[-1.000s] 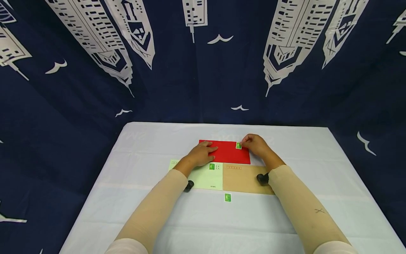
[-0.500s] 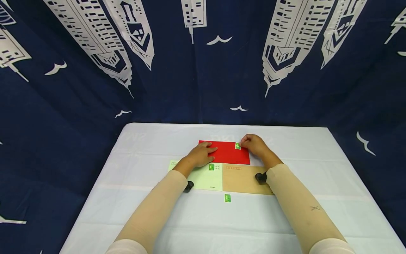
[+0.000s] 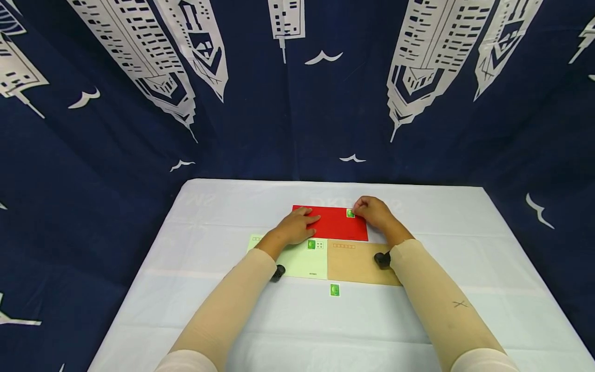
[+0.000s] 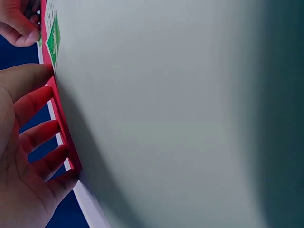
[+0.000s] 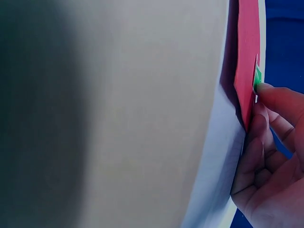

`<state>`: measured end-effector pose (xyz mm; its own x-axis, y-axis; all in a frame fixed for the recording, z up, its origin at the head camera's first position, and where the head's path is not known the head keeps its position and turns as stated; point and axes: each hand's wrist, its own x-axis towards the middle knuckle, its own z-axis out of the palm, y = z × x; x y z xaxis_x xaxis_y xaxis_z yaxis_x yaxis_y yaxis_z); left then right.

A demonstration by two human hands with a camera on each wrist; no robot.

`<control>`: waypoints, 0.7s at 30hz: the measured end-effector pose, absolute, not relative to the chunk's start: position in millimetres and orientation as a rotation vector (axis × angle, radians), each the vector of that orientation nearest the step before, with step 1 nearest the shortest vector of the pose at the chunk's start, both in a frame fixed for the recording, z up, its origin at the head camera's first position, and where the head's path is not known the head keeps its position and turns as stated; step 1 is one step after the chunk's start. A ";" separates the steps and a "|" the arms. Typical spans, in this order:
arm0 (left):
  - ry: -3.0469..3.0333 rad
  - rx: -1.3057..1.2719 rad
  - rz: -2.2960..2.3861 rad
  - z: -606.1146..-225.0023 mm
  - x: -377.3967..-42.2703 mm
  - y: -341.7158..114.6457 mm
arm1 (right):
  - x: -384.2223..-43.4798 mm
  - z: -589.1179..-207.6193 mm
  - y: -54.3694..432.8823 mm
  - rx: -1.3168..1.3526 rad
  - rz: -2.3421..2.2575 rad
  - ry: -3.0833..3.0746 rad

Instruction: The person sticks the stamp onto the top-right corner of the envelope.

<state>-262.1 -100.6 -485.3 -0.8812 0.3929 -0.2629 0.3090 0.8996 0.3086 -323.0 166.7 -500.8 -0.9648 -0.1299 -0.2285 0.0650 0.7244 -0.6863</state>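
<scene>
A red envelope (image 3: 337,227) lies at the back of the group of envelopes. My left hand (image 3: 294,227) rests on its left part, fingers spread; in the left wrist view the fingertips press along the red paper (image 4: 66,128). At the envelope's upper right corner, my right hand (image 3: 375,212) pinches the right edge of a green stamp (image 3: 350,213) between thumb and fingertips. Seen from the right wrist, this stamp (image 5: 257,76) stands slightly tilted over the red surface, its near end under the thumb.
In front lie a light green envelope (image 3: 302,266) bearing a green stamp (image 3: 311,244), and a brown envelope (image 3: 350,263) beside it. Another green stamp (image 3: 334,290) lies loose on the white tablecloth (image 3: 334,330). A dark blue printed curtain (image 3: 288,124) hangs behind the table.
The right forearm has shifted slightly to the left. Both hands otherwise keep their places, with the stamp still held at the red envelope's corner.
</scene>
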 end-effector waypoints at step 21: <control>2.736 0.495 0.387 -485.5 -261.3 -100.6 | -324.1 -501.9 165.6 -0.069 -1.021 2.700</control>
